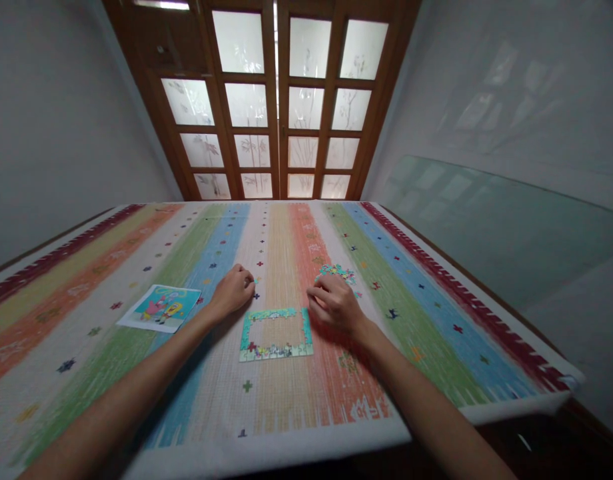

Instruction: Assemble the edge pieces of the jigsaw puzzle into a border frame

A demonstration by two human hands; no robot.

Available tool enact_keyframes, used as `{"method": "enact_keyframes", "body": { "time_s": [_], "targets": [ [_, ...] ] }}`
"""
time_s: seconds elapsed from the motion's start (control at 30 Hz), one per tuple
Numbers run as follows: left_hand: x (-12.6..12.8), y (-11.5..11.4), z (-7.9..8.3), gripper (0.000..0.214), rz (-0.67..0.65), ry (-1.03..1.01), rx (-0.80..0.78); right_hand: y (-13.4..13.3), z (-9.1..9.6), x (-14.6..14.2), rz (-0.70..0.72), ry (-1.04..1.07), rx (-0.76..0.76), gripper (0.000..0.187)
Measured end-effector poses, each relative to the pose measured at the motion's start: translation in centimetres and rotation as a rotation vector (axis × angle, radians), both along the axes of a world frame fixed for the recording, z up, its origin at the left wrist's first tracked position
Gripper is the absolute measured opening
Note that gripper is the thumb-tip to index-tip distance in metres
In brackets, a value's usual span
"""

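A jigsaw puzzle border [277, 351] lies flat on the striped cloth, a rectangle of joined turquoise and pale green pieces around bare cloth. A narrow gap shows near its upper right corner. Beyond its upper left corner, my left hand [233, 290] is closed in a pinch, with a small turquoise puzzle piece [256, 281] showing at the fingertips. My right hand [334, 303] hovers or rests just right of the border, fingers curled and pressed together; whatever they hold is hidden. Right behind it sits a pile of loose puzzle pieces [339, 270], partly covered by the hand.
A printed cartoon picture sheet [162, 308] lies left of my left forearm. The striped tablecloth [281, 400] covers the large table up to its white front edge. Wooden doors with glass panes [279, 100] stand behind, and a glass sheet [486, 220] leans along the right wall.
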State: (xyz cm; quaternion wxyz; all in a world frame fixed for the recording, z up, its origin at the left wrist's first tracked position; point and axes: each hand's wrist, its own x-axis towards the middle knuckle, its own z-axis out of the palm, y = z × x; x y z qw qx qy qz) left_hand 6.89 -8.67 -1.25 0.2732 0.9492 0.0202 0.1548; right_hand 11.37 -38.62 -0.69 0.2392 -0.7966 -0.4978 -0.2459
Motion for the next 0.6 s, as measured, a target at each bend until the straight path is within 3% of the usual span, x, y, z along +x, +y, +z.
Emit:
{"method": "enact_keyframes", "body": {
  "time_s": [0.2,0.47,0.6],
  "targets": [
    [0.3,-0.5,1.0,0.005,-0.035,0.057,-0.173,-0.1,-0.1,0.4,-0.003,0.056,0.034,0.019],
    [-2.3,-5.6,1.9,0.022,-0.312,0.104,-0.480,1.1,-0.5,-0.3,0.149,0.663,0.142,0.018],
    [-3.2,-7.6,2.1,0.025,-0.405,0.072,-0.652,1.6,-0.5,-0.7,0.197,0.834,0.218,0.019]
  ]
}}
